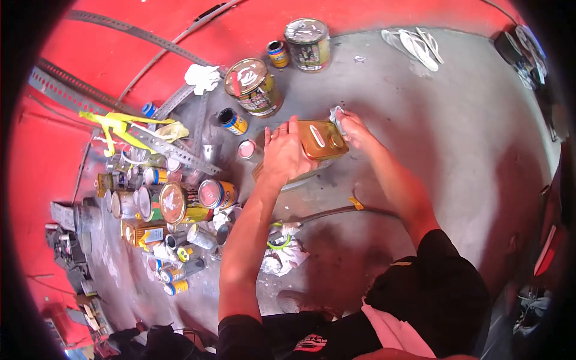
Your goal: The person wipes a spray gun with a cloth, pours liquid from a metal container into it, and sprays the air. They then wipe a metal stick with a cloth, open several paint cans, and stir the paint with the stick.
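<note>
A rectangular gold metal tin (307, 149) with a strap handle on top and a round cap (338, 141) is tilted above the floor in front of me. My left hand (284, 150) grips it, the fingers closed across its left part. At the cap end, my right hand (356, 130) pinches a crumpled whitish cloth (338, 122) close by the tin's far corner. Just left of my left hand stands a small can with a pinkish top (246, 149). A blue and yellow can (233, 122) stands beyond it.
Large paint cans (255, 90) (308, 48) stand ahead. Perforated metal angle bars (174, 150) stretch from the left over many clustered cans (174, 201). A dark hose (342, 210) crosses the floor near me. White flip-flops (418, 49) lie at the far right.
</note>
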A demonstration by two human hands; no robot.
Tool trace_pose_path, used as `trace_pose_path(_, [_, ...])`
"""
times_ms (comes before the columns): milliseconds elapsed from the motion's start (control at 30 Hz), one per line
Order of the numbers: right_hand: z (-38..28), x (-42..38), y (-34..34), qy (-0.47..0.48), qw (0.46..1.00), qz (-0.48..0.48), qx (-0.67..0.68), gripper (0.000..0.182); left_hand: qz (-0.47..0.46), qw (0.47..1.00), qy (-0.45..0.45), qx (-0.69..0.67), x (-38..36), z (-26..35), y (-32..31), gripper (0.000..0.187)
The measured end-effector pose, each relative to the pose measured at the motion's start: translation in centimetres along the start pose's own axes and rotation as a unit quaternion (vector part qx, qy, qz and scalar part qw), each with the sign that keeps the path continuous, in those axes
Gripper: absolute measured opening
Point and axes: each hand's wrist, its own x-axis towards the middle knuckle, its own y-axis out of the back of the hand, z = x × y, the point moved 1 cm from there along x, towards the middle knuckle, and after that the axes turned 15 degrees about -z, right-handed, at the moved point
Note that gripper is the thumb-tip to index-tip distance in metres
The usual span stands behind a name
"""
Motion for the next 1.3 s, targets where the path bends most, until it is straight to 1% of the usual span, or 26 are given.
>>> trace_pose_path(33, [0.7, 0.1, 0.6, -0.002, 1.000, 0.008, -0.001, 0.041, -0.004, 1.000, -0.009, 0.016, 0.5, 0.7, -0.2, 0.117])
trace_pose_path(100, [1.7, 0.3, 1.3, 0.013, 0.994, 0.046, 0.094, 0.042, -0.009, 0.999, -0.020, 0.028, 1.3, 1.4, -0.3, 0.117])
trace_pose_path(200, [1.9, -0.3, 1.1, 0.036, 0.988, 0.084, 0.127, 0.045, -0.026, 0.999, -0.014, 0.036, 1.9, 1.6, -0.4, 0.117])
trace_pose_path(333, [3.6, 2.2, 2.1, 0.032, 0.994, 0.068, 0.075, 0.047, -0.034, 0.998, -0.012, 0.047, 2.1, 1.5, -0.3, 0.116])
trace_pose_path(400, [3.4, 2.2, 1.3, 0.048, 0.993, 0.028, -0.101, 0.049, -0.032, 0.999, -0.009, 0.042, 1.8, 1.3, -0.4, 0.115])
trace_pose_path(433, [3.2, 2.6, 1.0, 0.045, 0.993, 0.021, -0.104, 0.049, -0.014, 0.999, -0.024, 0.045, 1.4, 1.0, -0.5, 0.115])
trace_pose_path(500, [4.2, 4.2, 1.1, 0.044, 0.971, 0.009, -0.236, 0.051, -0.002, 0.999, -0.022, 0.044, 0.3, 0.3, -1.0, 0.114])
trace_pose_path(533, [5.7, 5.0, 1.5, 0.094, 0.966, -0.001, -0.243, 0.054, 0.004, 0.999, -0.037, 0.035, 0.0, 0.0, -1.0, 0.112])
trace_pose_path(567, [3.1, 2.7, -1.2, 0.107, 0.952, 0.045, -0.283, 0.046, 0.014, 0.999, -0.040, 0.027, -0.5, -0.9, -0.7, 0.110])
trace_pose_path(600, [1.3, 2.3, -1.9, 0.042, 0.933, -0.013, -0.358, 0.049, 0.028, 0.998, -0.051, 0.009, -1.3, -1.9, -0.4, 0.110])
trace_pose_path(633, [-0.4, 1.6, -2.6, -0.024, 0.874, -0.070, -0.480, 0.052, 0.040, 0.998, -0.056, -0.011, -2.1, -2.8, -0.3, 0.111])
trace_pose_path(667, [0.9, 2.1, -1.5, 0.056, 0.852, -0.053, -0.518, 0.052, 0.019, 0.999, -0.042, -0.020, -2.8, -4.0, -0.3, 0.112])
trace_pose_path(700, [0.6, 1.9, -1.6, 0.138, 0.860, -0.100, -0.481, 0.053, 0.040, 0.996, -0.054, -0.051, -3.7, -5.6, -0.7, 0.114])
trace_pose_path(733, [1.2, 2.8, -0.8, 0.141, 0.891, -0.107, -0.418, 0.048, 0.073, 0.992, -0.062, -0.085, -4.4, -7.2, -1.5, 0.116])
trace_pose_path(767, [0.6, 2.7, -2.2, 0.169, 0.882, -0.145, -0.415, 0.042, 0.109, 0.984, -0.081, -0.113, -5.1, -8.7, -2.1, 0.117])
trace_pose_path(800, [-0.3, 2.3, -3.4, 0.196, 0.872, -0.173, -0.414, 0.036, 0.116, 0.985, -0.059, -0.111, -6.2, -9.6, -2.1, 0.117])
trace_pose_path(833, [-0.8, 2.4, -4.3, 0.198, 0.868, -0.187, -0.416, 0.036, 0.120, 0.984, -0.061, -0.118, -7.0, -9.8, -2.1, 0.119])
trace_pose_path(900, [-3.0, 2.3, -6.1, 0.085, 0.877, -0.213, -0.421, 0.030, 0.132, 0.984, -0.048, -0.106, -8.6, -10.1, -1.5, 0.125])
trace_pose_path(933, [-3.8, 2.4, -6.9, 0.089, 0.872, -0.212, -0.432, 0.030, 0.144, 0.982, -0.051, -0.109, -8.8, -10.8, -1.8, 0.125])
trace_pose_path(1000, [-4.9, 1.6, -9.4, 0.123, 0.810, -0.195, -0.539, 0.027, 0.181, 0.977, -0.050, -0.105, -9.0, -12.2, -3.3, 0.124])
trace_pose_path(1067, [-5.0, 2.5, -11.1, 0.127, 0.805, -0.206, -0.542, 0.027, 0.165, 0.981, -0.032, -0.097, -10.2, -13.9, -3.7, 0.127])
trace_pose_path(1133, [-4.5, 2.3, -12.7, 0.130, 0.801, -0.220, -0.542, 0.026, 0.170, 0.985, 0.002, -0.016, -11.9, -15.6, -3.2, 0.129])
trace_pose_path(1200, [-5.2, 2.2, -14.8, 0.054, 0.818, -0.206, -0.534, 0.028, 0.166, 0.986, 0.004, -0.020, -12.1, -17.5, -3.7, 0.127])
trace_pose_path(1233, [-4.6, 2.5, -15.1, 0.045, 0.846, -0.208, -0.489, 0.030, 0.165, 0.986, 0.002, -0.024, -12.3, -18.3, -4.4, 0.124])
trace_pose_path(1267, [-4.0, 2.8, -15.2, 0.044, 0.845, -0.209, -0.490, 0.030, 0.165, 0.986, 0.003, -0.023, -12.7, -19.1, -4.7, 0.121])
trace_pose_path(1300, [-3.6, 3.3, -15.3, 0.095, 0.822, -0.180, -0.532, 0.030, 0.181, 0.982, 0.010, -0.051, -13.4, -19.4, -4.9, 0.109])
